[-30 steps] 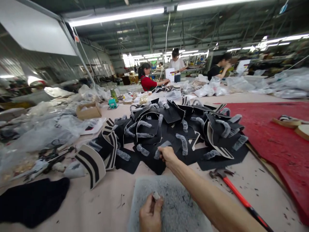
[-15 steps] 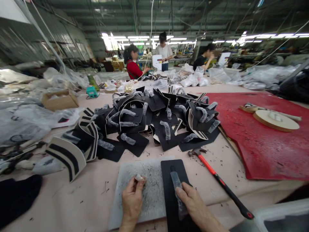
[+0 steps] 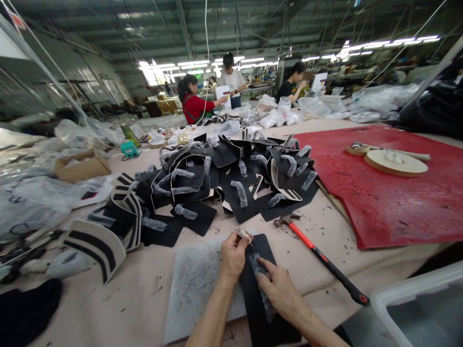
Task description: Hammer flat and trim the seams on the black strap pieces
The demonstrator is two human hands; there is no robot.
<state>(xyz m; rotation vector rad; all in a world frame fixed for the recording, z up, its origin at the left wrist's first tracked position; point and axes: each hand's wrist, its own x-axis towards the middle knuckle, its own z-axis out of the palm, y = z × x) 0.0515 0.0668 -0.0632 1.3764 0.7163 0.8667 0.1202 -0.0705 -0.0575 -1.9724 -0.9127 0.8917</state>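
A flat black panel lies in front of me, overlapping the right side of a scuffed whitish board. A strap handle wrapped in clear plastic runs along the panel. My left hand pinches a small white wad, perhaps cloth, at the panel's top edge, close to the handle's upper end. What the wad is made of is too small to tell. With thumb and fingers, my right hand grips the wrapped handle partway down. A hammer with a red and black grip lies to the right.
Behind the board is a heap of black panels with wrapped handles. Striped pieces stand at left. A red sheet bears a tape roll. A translucent bin is at lower right. Several people work beyond.
My left hand has moved right and away from me, from over the whitish board to the panel's top edge, carrying the white wad. My right hand has shifted slightly up the handle.
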